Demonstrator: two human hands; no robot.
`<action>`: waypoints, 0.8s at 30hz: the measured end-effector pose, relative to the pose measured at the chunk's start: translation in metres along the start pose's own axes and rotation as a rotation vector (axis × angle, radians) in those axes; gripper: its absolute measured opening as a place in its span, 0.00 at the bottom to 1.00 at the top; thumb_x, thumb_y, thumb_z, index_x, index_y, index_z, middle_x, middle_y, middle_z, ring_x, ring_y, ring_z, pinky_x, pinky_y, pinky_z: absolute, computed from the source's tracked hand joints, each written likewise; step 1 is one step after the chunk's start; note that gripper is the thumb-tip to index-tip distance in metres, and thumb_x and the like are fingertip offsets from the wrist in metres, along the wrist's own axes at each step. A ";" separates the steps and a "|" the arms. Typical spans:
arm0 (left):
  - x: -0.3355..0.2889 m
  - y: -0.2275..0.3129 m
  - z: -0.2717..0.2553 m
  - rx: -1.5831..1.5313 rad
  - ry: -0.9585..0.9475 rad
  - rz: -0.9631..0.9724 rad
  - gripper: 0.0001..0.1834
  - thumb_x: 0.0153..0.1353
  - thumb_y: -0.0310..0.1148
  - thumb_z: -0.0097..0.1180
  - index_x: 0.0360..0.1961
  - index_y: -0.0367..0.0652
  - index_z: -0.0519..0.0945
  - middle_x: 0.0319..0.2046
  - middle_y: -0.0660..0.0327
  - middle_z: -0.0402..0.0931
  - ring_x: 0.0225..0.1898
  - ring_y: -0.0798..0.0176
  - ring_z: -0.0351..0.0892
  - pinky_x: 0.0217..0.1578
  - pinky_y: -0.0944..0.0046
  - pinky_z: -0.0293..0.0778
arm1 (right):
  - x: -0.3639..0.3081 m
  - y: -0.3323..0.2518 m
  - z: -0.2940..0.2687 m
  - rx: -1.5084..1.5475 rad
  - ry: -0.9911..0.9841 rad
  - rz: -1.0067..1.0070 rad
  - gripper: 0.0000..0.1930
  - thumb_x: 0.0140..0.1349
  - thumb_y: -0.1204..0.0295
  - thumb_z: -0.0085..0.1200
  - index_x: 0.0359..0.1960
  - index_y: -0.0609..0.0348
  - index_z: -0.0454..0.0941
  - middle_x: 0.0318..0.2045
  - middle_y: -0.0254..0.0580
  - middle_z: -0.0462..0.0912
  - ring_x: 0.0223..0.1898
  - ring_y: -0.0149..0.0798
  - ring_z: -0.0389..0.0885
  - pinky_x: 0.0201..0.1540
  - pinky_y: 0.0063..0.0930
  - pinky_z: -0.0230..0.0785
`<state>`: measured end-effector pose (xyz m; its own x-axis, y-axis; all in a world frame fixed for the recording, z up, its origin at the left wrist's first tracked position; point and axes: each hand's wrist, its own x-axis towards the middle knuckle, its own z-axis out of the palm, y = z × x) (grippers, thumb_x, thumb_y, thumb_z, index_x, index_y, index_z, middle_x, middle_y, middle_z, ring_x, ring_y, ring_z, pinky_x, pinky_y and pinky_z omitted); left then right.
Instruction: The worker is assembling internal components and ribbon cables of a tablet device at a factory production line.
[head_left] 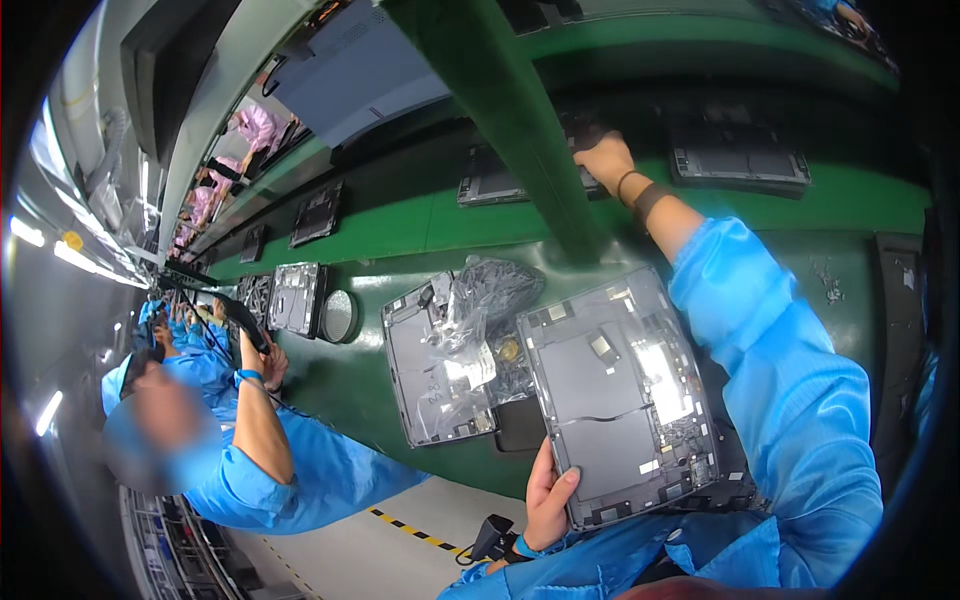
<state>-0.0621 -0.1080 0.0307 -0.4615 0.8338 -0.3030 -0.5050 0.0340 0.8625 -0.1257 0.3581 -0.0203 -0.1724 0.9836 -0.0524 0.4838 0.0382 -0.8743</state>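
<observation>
My left hand (548, 498) grips the lower left corner of an opened tablet-like device (602, 385), thumb on top. Its grey battery panels, dark cable and circuit board face up, and it is tilted toward me. My right hand (606, 163) reaches far over the green line, just right of the post, with its fingers curled at a dark item by a similar device (488, 186). The post and dark background hide what those fingers hold. Left of the device in my left hand lies another opened one (418, 365), partly covered by clear plastic bags (480, 305).
A green post (515, 110) rises between me and the line. More devices lie on the far strip, including a stack (742, 165) at right. A round dish (340, 316) stands beside an opened device (296, 298). At left, a blue-sleeved co-worker (265, 450) holds a dark tool (243, 322).
</observation>
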 end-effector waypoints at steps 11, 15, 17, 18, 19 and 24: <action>0.007 -0.017 0.001 0.005 -0.068 0.007 0.35 0.63 0.28 0.52 0.69 0.28 0.54 0.59 0.50 0.69 0.58 0.60 0.71 0.60 0.63 0.65 | -0.011 0.028 -0.114 0.891 0.038 0.099 0.18 0.47 0.82 0.60 0.43 0.72 0.75 0.36 0.47 0.80 0.40 0.43 0.77 0.46 0.38 0.69; 0.026 -0.011 0.000 -0.026 -0.258 -0.089 0.34 0.65 0.26 0.51 0.70 0.32 0.53 0.63 0.52 0.65 0.63 0.61 0.66 0.63 0.63 0.61 | -0.050 0.041 -0.217 1.003 0.022 0.134 0.04 0.55 0.80 0.58 0.33 0.65 0.78 0.32 0.43 0.81 0.35 0.40 0.79 0.42 0.34 0.72; 0.038 -0.002 0.016 -0.038 -0.330 -0.173 0.32 0.66 0.26 0.51 0.69 0.34 0.55 0.60 0.54 0.68 0.60 0.63 0.69 0.61 0.63 0.64 | -0.051 0.067 -0.287 0.967 0.037 0.092 0.03 0.58 0.79 0.57 0.34 0.63 0.79 0.32 0.41 0.82 0.34 0.38 0.81 0.43 0.34 0.75; 0.040 0.002 0.027 -0.046 -0.344 -0.182 0.32 0.66 0.26 0.51 0.69 0.34 0.55 0.60 0.54 0.68 0.60 0.63 0.69 0.61 0.63 0.64 | -0.057 0.076 -0.319 0.923 0.058 0.041 0.04 0.60 0.79 0.54 0.36 0.64 0.78 0.34 0.42 0.82 0.37 0.39 0.82 0.46 0.35 0.76; 0.044 0.005 0.034 -0.040 -0.359 -0.179 0.30 0.65 0.27 0.51 0.67 0.34 0.58 0.57 0.54 0.70 0.58 0.62 0.71 0.60 0.62 0.66 | -0.062 0.089 -0.342 0.961 0.028 0.068 0.06 0.61 0.79 0.52 0.39 0.66 0.77 0.37 0.44 0.82 0.38 0.39 0.82 0.49 0.37 0.77; 0.035 -0.011 0.044 -0.111 -0.394 -0.124 0.31 0.66 0.25 0.52 0.68 0.34 0.56 0.59 0.54 0.70 0.59 0.63 0.71 0.60 0.62 0.65 | -0.058 0.127 -0.372 0.957 0.127 0.164 0.07 0.63 0.80 0.49 0.42 0.67 0.76 0.40 0.46 0.82 0.40 0.41 0.83 0.52 0.38 0.76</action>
<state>-0.0402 -0.0550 0.0285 -0.0895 0.9747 -0.2050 -0.6247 0.1054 0.7737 0.2649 0.3716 0.0513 -0.0447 0.9776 -0.2054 -0.4168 -0.2052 -0.8855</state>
